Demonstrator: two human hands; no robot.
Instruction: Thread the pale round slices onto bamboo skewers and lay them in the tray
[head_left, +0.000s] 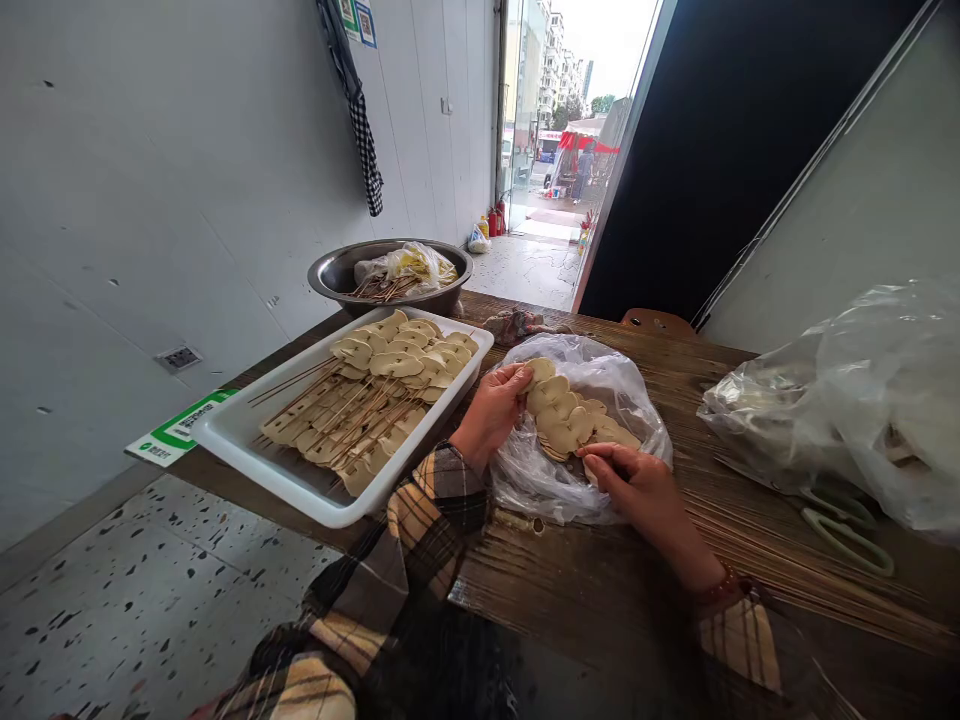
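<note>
My left hand (491, 412) is closed on the edge of a thin, round tan slice (538, 374), pinched between thumb and fingers. More such slices (568, 426) overlap in a row below it, over an opened clear plastic bag (517, 490). At the row's lower end, my right hand (641, 495) is closed in a pinch on what looks like the end of a thin wooden skewer, mostly hidden by the fingers and slices. To the left, a white tray (334, 515) holds many skewers (296, 385) threaded with the same tan slices (397, 365), laid in layers.
Behind the tray stands a metal basin (322, 275) with a plastic bag (409, 268) and sticks. A crumpled cloth (517, 325) lies beyond the opened bag. On the right are green-handled scissors (847, 535) and a large clear bag (862, 400). A green card (180, 425) lies at the table's left edge.
</note>
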